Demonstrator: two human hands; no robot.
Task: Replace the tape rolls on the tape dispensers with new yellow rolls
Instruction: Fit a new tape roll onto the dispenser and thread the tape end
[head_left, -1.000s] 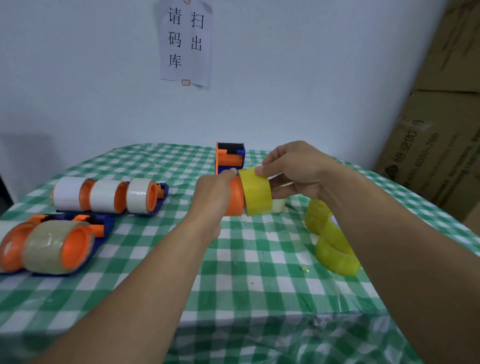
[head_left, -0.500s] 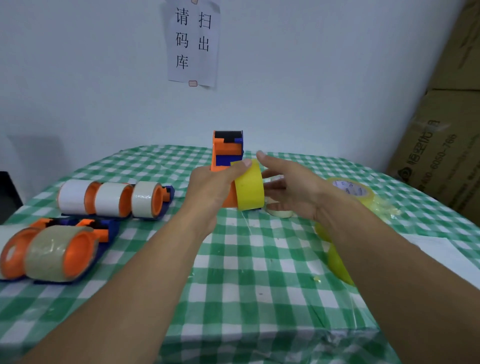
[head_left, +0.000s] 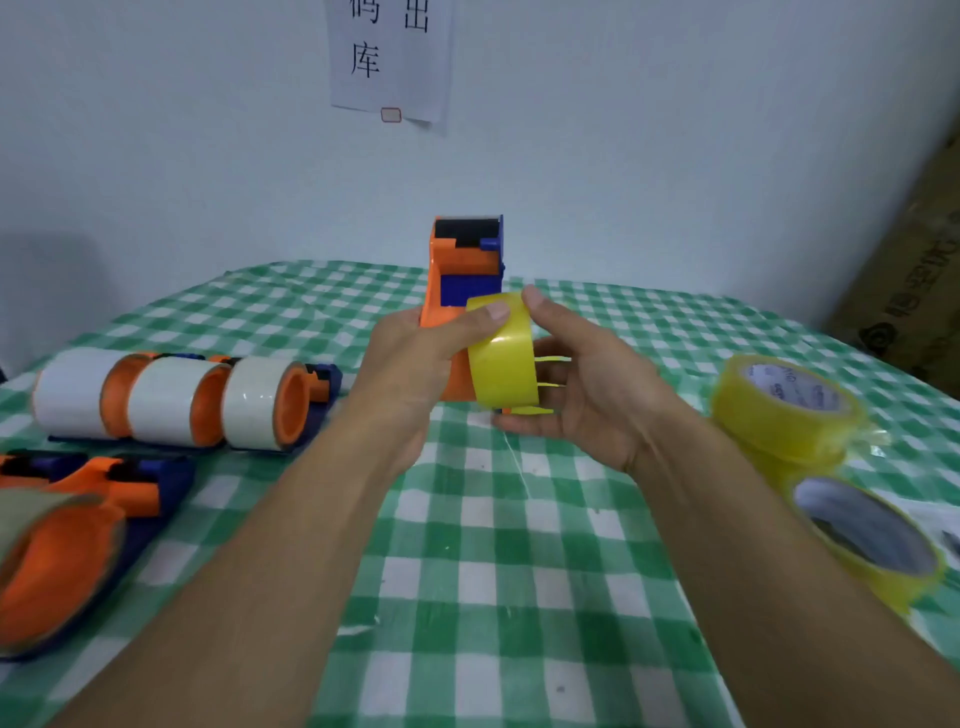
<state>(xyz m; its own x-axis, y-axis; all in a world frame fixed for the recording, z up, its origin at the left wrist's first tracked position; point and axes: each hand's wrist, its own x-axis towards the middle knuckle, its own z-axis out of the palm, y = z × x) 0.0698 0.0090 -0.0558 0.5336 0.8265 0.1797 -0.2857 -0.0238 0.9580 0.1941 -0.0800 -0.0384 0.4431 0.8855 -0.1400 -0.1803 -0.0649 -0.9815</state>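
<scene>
Glossy yellow roll (head_left: 501, 364) on a hard plastic dispenser (head_left: 462, 265), over the checked worktop (head_left: 519, 545).
The left grip (head_left: 410, 364) is clamped on the orange-and-blue dispenser, thumb across the roll's smooth band; the right grip (head_left: 587, 384) curls round the ring's open side. Translucent yellow spare rolls (head_left: 784, 415) lie near, at right, on the green-white cloth.

Wall sign legible, other print not

Above and beyond the left hand (head_left: 415, 364) and right hand (head_left: 582, 374), a white paper sign (head_left: 389, 57) on the wall bears black Chinese characters. 库 shows whole at its lower left, 出 is cut by the top edge at its right, and only the foot of another character shows above 库. Right of the right hand, the core labels of the stacked yellow rolls (head_left: 779, 421) carry print too small to read. Farther right, the cardboard box (head_left: 914, 291) shows blurred dark print.
</scene>
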